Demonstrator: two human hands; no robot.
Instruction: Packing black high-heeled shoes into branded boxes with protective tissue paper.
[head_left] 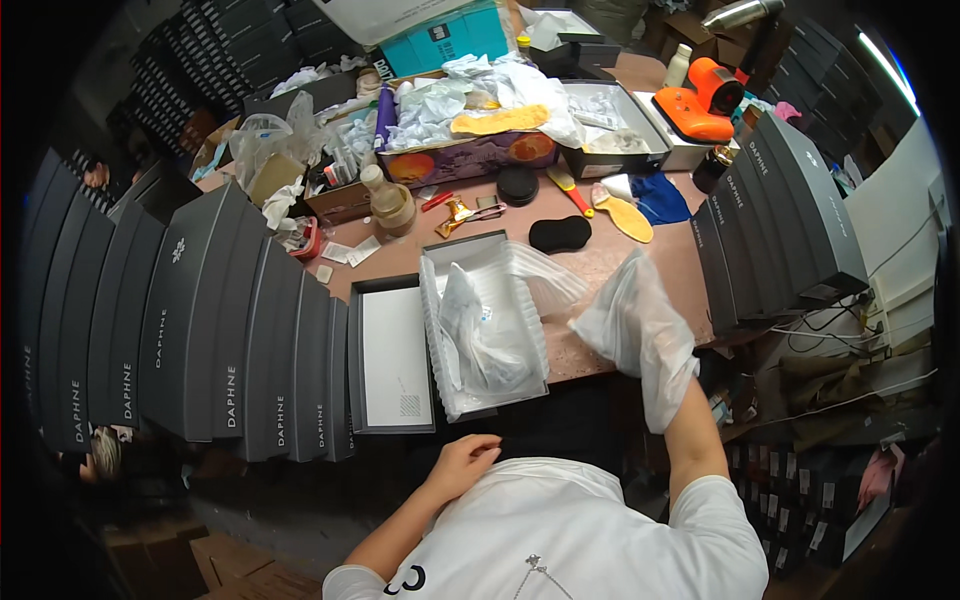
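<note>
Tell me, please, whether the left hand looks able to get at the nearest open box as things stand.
Probably yes: the left hand is just short of the open box, and nothing visible stands between them.

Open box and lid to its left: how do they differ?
The box holds something in translucent wrap; the lid shows a mostly plain white inside. The box has a ruffled pale liner; the lid shows none. The box looks deeper than the lid. Both have dark edges and face up.
</note>
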